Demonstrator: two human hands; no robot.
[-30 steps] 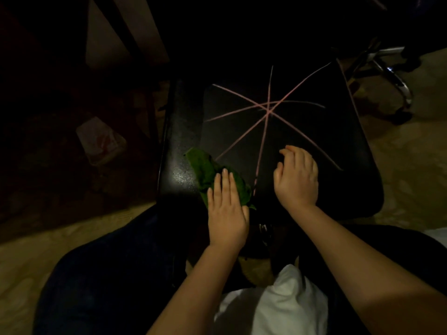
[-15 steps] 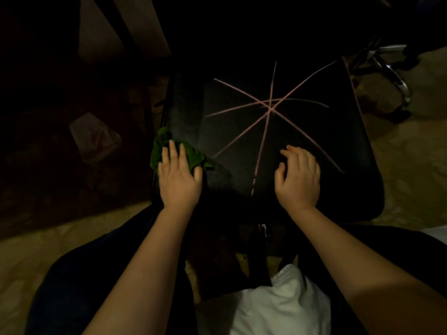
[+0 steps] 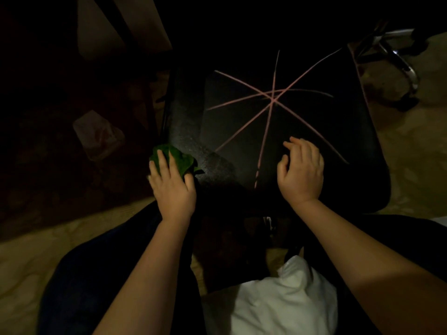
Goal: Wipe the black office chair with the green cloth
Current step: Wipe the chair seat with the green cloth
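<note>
Sweeping leftward from mid-seat, left hand [image 3: 173, 187] now presses green cloth [image 3: 180, 157] flat-fingered, no clenched grip, on the black office chair [image 3: 338, 131] seat's front-left edge. Right hand [image 3: 302, 172] rests relaxed mid-seat, grasping nothing. Pink lines [image 3: 272, 100] remain unwiped.

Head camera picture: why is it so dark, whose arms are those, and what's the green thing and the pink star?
No machine here: a person wears a camera on the head, so you look down at their own two arms. The room is dim. The big dark shape is the seat of a black chair, and pink lines cross on it like a star. The left hand presses flat on a green cloth at the seat's left edge. The right hand rests on the seat with bent fingers and holds nothing. The shiny metal at the top right looks like another chair's legs.
</note>
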